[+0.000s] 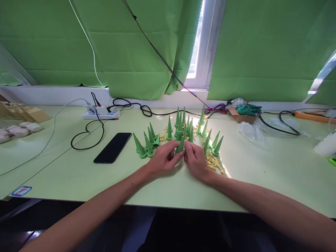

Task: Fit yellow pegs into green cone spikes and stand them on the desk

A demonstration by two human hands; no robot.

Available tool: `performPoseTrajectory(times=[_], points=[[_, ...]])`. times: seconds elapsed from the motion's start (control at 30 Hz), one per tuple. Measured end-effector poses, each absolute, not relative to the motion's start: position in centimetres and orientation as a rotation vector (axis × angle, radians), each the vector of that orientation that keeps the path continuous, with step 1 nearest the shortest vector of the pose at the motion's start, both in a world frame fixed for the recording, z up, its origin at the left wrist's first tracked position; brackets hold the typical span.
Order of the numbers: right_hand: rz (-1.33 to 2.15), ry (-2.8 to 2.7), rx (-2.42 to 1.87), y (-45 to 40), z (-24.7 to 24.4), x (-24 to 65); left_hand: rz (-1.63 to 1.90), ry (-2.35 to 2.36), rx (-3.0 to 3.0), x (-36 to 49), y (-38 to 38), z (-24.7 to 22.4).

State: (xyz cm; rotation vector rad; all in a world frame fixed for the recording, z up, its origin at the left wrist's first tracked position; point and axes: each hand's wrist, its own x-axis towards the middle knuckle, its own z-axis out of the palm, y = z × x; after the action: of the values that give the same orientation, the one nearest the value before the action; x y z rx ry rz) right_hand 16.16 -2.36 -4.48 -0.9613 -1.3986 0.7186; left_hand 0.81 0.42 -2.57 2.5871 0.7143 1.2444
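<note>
My left hand [166, 155] is closed around a green plastic cone [180, 145], held point up. Close against its right side is my right hand [194, 159], thumb and fingers pinched together at the cone; a small yellowish piece seems to be at the fingertips, but most of it is hidden. Several more green cones [149, 147] stand to the left, behind and to the right of my hands. Small pale yellow plastic pieces [214, 162] lie in a loose pile beside my right hand, with others [163, 137] among the cones.
A black phone [112, 148] lies left of the cones. Behind it are a white power strip [102, 114] and a looped black cable [78, 148]. At the back right stands a small cardboard box [242, 116] with plastic bags. White rolled objects [19, 130] sit far left.
</note>
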Motion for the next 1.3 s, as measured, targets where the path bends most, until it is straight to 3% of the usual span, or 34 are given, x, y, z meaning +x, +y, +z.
performPoseTrajectory(times=[0.53, 1.0, 1.3], points=[[0.622, -1.395, -0.917, -3.2, -4.7, 16.6, 1.411, 0.727, 2.347, 1.0, -0.4, -1.0], [0.370, -1.657, -0.843, -2.7, -3.2, 16.8, 0.713, 0.741, 1.663, 0.3, -0.4, -0.6], [0.305, -1.738, -0.822, -2.6, -2.6, 17.0, 0.698, 0.534, 1.380, 0.2, 0.5, -1.3]])
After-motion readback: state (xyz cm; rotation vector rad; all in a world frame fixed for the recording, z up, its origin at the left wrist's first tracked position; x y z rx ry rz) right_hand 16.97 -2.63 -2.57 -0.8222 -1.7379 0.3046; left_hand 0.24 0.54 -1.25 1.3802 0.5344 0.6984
